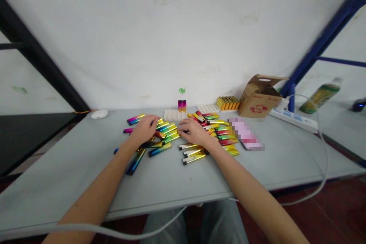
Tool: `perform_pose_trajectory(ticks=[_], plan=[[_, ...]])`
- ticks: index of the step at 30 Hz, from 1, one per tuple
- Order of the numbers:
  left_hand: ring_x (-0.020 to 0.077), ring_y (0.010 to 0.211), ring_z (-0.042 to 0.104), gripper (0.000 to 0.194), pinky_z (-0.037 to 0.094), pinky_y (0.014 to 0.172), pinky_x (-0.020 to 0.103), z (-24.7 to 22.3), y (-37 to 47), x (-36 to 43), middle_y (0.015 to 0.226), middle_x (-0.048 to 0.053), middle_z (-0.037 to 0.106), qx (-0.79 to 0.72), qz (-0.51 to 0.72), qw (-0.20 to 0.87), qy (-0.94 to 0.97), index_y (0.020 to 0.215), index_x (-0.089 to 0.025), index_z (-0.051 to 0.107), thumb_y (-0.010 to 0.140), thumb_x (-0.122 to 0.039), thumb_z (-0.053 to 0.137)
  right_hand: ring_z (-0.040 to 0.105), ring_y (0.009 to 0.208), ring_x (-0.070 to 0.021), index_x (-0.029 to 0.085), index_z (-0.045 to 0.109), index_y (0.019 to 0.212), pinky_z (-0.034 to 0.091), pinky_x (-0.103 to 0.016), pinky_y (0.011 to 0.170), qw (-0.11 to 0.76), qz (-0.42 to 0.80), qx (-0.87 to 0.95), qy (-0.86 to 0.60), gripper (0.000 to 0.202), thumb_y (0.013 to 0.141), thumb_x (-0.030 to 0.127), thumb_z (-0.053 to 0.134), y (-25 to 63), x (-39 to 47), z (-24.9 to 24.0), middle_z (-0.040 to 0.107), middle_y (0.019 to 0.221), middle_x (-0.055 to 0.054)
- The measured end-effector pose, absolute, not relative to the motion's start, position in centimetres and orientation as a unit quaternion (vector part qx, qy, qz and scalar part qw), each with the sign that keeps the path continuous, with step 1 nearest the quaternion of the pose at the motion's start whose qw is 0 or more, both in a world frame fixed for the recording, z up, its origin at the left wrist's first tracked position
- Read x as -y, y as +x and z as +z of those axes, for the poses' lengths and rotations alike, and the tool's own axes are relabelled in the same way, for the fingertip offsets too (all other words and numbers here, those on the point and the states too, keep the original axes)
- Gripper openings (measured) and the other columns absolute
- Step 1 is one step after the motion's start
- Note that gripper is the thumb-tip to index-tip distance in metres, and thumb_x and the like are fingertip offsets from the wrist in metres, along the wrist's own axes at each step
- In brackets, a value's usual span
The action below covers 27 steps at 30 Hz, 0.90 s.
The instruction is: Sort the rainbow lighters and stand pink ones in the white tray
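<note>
Slim shiny sticks with dark ends, like disposable vapes, lie in two groups on the table. My left hand (146, 129) is over the left group, its fingers bent down among blue, green and gold sticks (171, 133). What those fingers close on, if anything, is hidden. My right hand (193, 131) reaches the inner side of the right group, fingers curled and thumb drawn in. A small dark bit shows at its fingertips, too small to name. Below that hand, several silver-and-gold sticks (194, 159) lie side by side; red, green and yellow sticks (225, 136) are to its right.
Behind the hands, two purple-gold pieces (182, 105) stand upright in a white holed tray (170, 115). Another white tray (207, 108), a block of yellow cylinders (228, 103), a cardboard box (259, 97), a blurred pink item (246, 133) and a power strip (297, 119) are rightward.
</note>
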State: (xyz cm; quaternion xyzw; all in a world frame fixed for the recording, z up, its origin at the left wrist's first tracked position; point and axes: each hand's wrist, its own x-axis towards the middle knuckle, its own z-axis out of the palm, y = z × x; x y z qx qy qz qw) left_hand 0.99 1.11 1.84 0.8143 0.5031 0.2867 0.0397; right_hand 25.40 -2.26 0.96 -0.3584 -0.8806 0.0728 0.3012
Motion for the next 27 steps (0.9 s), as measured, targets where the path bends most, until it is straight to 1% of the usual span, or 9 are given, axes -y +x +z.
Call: perform_pose_trajectory(ticks=[5, 9, 13, 17, 19, 20, 21, 23, 27], plan=[[0.0229, 0.092, 0.061, 0.04, 0.046, 0.089, 0.039, 1.8, 0.2, -1.2, 0.097, 0.011, 0.069, -0.519, 0.289, 0.049, 0.803, 0.097, -0.014, 0.066, 0.088, -0.03, 0.03, 0.058, 0.095, -0.0189, 0.018, 0.072, 0.092, 0.042, -0.033, 0.088, 0.299, 0.077, 0.88, -0.362, 0.017, 0.086, 0.021, 0.057, 25.4, 2.1, 0.8, 0.067, 0.098, -0.009], [0.0232, 0.095, 0.061, 0.041, 0.045, 0.091, 0.039, 2.0, -0.1, -1.2, 0.1, 0.011, 0.069, -0.514, 0.291, 0.063, 0.804, 0.098, -0.013, 0.065, 0.088, -0.032, 0.03, 0.058, 0.098, -0.02, 0.015, 0.07, 0.098, 0.043, -0.034, 0.09, 0.298, 0.071, 0.879, -0.366, 0.019, 0.086, 0.022, 0.056, 25.3, 2.2, 0.7, 0.067, 0.1, -0.011], [0.023, 0.098, 0.061, 0.042, 0.044, 0.095, 0.038, 2.7, -0.5, -1.0, 0.103, 0.011, 0.068, -0.527, 0.314, 0.079, 0.786, 0.099, -0.014, 0.065, 0.088, -0.034, 0.029, 0.057, 0.101, -0.0209, 0.015, 0.069, 0.099, 0.042, -0.036, 0.092, 0.319, 0.065, 0.874, -0.361, 0.019, 0.086, 0.021, 0.057, 24.8, 2.4, 0.7, 0.068, 0.102, -0.011], [0.0231, 0.097, 0.062, 0.042, 0.045, 0.093, 0.038, 3.2, -0.8, -0.9, 0.102, 0.01, 0.069, -0.55, 0.331, 0.089, 0.761, 0.099, -0.014, 0.065, 0.087, -0.033, 0.03, 0.058, 0.101, -0.0197, 0.016, 0.069, 0.1, 0.041, -0.034, 0.093, 0.338, 0.056, 0.868, -0.361, 0.019, 0.086, 0.022, 0.058, 22.7, 2.7, 1.1, 0.068, 0.103, -0.009], [0.0232, 0.097, 0.062, 0.042, 0.045, 0.093, 0.038, 3.1, -0.9, -0.9, 0.102, 0.01, 0.069, -0.557, 0.334, 0.088, 0.756, 0.098, -0.014, 0.065, 0.086, -0.033, 0.03, 0.057, 0.101, -0.0196, 0.017, 0.071, 0.097, 0.04, -0.034, 0.094, 0.33, 0.049, 0.871, -0.362, 0.018, 0.087, 0.025, 0.058, 21.2, 2.8, 1.3, 0.068, 0.102, -0.008], [0.0233, 0.097, 0.062, 0.042, 0.045, 0.093, 0.038, 3.1, -0.9, -0.9, 0.102, 0.01, 0.069, -0.558, 0.333, 0.088, 0.755, 0.098, -0.014, 0.065, 0.086, -0.033, 0.029, 0.057, 0.101, -0.0199, 0.017, 0.072, 0.094, 0.04, -0.034, 0.093, 0.324, 0.044, 0.872, -0.364, 0.02, 0.088, 0.029, 0.057, 20.5, 2.9, 1.4, 0.068, 0.101, -0.008], [0.0233, 0.097, 0.062, 0.042, 0.045, 0.093, 0.038, 3.0, -0.9, -1.0, 0.102, 0.01, 0.07, -0.559, 0.331, 0.088, 0.755, 0.098, -0.014, 0.065, 0.086, -0.033, 0.029, 0.057, 0.101, -0.0202, 0.017, 0.072, 0.091, 0.04, -0.035, 0.093, 0.318, 0.039, 0.872, -0.37, 0.024, 0.089, 0.035, 0.056, 19.8, 2.9, 1.4, 0.068, 0.101, -0.009], [0.023, 0.097, 0.062, 0.042, 0.046, 0.093, 0.037, 2.8, -0.8, -1.0, 0.102, 0.01, 0.07, -0.557, 0.326, 0.085, 0.759, 0.097, -0.014, 0.065, 0.086, -0.032, 0.029, 0.056, 0.102, -0.0206, 0.017, 0.074, 0.085, 0.039, -0.035, 0.093, 0.301, 0.028, 0.873, -0.382, 0.031, 0.09, 0.041, 0.053, 18.8, 3.0, 1.4, 0.067, 0.101, -0.01], [0.0229, 0.098, 0.062, 0.04, 0.045, 0.094, 0.036, 2.6, -0.6, -1.0, 0.102, 0.009, 0.07, -0.547, 0.319, 0.067, 0.771, 0.096, -0.016, 0.065, 0.087, -0.032, 0.029, 0.053, 0.107, -0.0218, 0.018, 0.073, 0.083, 0.038, -0.036, 0.095, 0.28, 0.028, 0.866, -0.414, 0.029, 0.09, 0.039, 0.055, 18.2, 3.1, 1.2, 0.067, 0.101, -0.008]])
